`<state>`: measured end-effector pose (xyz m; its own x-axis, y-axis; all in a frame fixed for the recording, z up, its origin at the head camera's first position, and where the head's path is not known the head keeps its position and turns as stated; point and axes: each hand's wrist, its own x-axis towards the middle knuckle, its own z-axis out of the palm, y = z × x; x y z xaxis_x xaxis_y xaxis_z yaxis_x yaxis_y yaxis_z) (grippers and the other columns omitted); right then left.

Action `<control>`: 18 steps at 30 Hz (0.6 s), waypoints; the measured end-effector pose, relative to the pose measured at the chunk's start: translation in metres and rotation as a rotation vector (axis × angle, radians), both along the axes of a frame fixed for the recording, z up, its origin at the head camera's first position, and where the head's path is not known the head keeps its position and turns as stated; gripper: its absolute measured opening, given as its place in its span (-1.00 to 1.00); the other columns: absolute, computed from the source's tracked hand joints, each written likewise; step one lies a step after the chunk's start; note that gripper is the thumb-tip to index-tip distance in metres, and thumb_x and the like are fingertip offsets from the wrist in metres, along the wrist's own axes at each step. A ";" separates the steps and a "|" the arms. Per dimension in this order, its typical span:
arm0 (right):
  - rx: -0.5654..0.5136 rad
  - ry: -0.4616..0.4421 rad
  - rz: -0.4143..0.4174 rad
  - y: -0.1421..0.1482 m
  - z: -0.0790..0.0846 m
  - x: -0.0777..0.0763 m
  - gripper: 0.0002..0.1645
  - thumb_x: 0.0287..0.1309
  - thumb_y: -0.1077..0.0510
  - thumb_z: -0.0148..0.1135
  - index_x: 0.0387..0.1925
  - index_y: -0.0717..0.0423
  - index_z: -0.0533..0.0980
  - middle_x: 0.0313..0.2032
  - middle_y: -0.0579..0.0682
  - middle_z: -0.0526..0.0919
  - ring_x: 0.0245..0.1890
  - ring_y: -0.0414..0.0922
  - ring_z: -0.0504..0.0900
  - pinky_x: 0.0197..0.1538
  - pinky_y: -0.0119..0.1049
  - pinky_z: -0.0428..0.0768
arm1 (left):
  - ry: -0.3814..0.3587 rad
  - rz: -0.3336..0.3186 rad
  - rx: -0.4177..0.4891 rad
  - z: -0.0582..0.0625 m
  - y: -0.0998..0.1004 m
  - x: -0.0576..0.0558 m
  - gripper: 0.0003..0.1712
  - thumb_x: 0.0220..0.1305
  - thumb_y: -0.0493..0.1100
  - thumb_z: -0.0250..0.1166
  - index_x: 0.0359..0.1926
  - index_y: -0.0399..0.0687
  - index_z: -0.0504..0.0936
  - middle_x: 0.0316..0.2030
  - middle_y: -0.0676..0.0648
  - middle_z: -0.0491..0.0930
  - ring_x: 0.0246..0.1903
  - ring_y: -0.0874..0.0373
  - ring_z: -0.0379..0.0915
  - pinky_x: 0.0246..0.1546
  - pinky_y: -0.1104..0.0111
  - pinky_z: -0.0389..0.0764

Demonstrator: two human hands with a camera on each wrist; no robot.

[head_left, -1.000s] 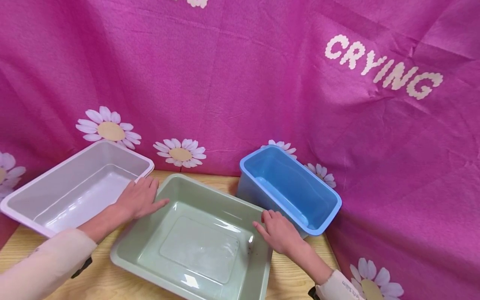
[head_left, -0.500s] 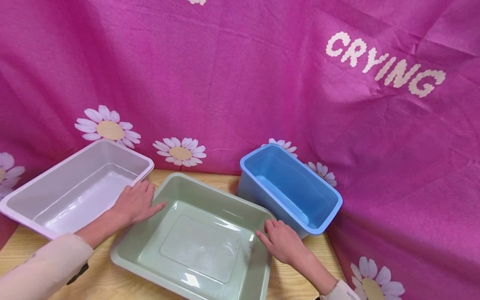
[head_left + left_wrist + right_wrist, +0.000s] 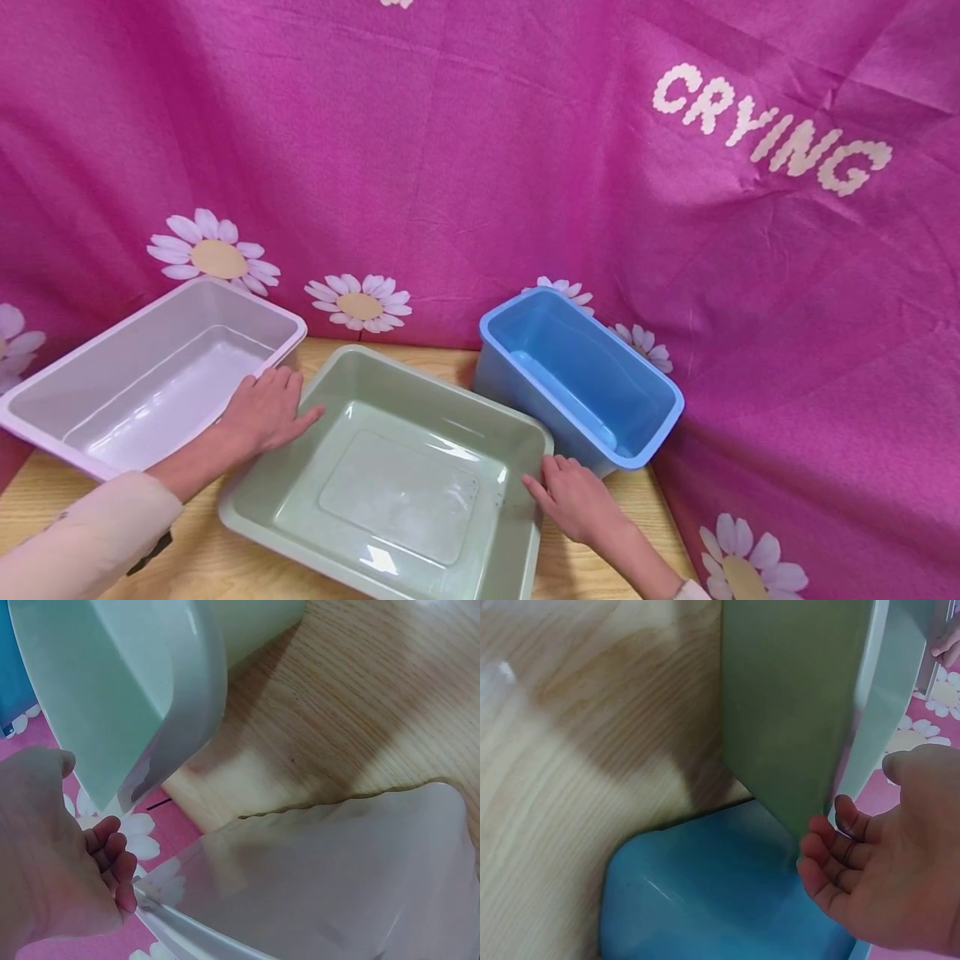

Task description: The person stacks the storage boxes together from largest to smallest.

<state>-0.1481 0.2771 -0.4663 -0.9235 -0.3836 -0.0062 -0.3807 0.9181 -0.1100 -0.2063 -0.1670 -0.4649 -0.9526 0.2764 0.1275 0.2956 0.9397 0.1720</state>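
Observation:
A pale green rectangular basin point(image 3: 397, 500) sits in the middle of the wooden table in the head view. My left hand point(image 3: 266, 417) hovers by its left rim, in the gap beside the lilac basin point(image 3: 187, 400). In the left wrist view the fingers point(image 3: 112, 859) bend loosely near the lilac rim, with the thumb toward the green one. At the green basin's right far corner is my right hand point(image 3: 577, 500), its thumb at the rim. The right wrist view shows these fingers point(image 3: 832, 855) relaxed outside the wall, above the blue bin point(image 3: 697, 892). Neither hand holds anything.
The deep blue bin stands behind and right of the green basin, close to it. A pink cloth point(image 3: 450, 183) with printed daisies and lettering hangs behind and to the right. Wooden tabletop point(image 3: 585, 567) shows between and in front of the containers.
My right hand has slid toward me and slightly right along the green basin's right side. The left hand has drawn back a little leftward and toward me. All three containers stay put.

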 end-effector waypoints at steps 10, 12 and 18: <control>0.007 0.017 -0.022 0.003 -0.003 0.009 -0.57 0.38 -0.11 0.13 -0.49 0.09 0.39 -0.54 -0.04 0.40 -0.41 0.08 0.56 -0.31 0.01 0.50 | 0.040 -0.016 -0.009 -0.009 -0.002 0.000 -0.46 0.23 0.13 0.32 -0.31 -0.32 0.43 -0.38 -0.19 0.41 -0.28 -0.16 0.42 -0.26 0.00 0.44; 0.016 -0.001 -0.032 0.004 -0.003 0.010 -0.55 0.38 -0.13 0.12 -0.48 0.12 0.41 -0.54 -0.01 0.43 -0.40 0.10 0.57 -0.29 0.02 0.51 | 0.032 -0.016 -0.014 -0.010 -0.003 -0.001 -0.44 0.23 0.13 0.31 -0.30 -0.34 0.43 -0.38 -0.20 0.41 -0.28 -0.16 0.41 -0.25 -0.01 0.44; 0.050 -0.077 -0.069 0.007 -0.009 0.014 -0.46 0.38 -0.24 0.07 -0.43 0.17 0.44 -0.50 -0.01 0.45 -0.37 0.06 0.57 -0.24 0.01 0.53 | 0.029 -0.012 -0.026 -0.013 -0.003 -0.001 -0.42 0.24 0.13 0.30 -0.26 -0.38 0.44 -0.37 -0.22 0.41 -0.26 -0.18 0.41 -0.22 -0.02 0.44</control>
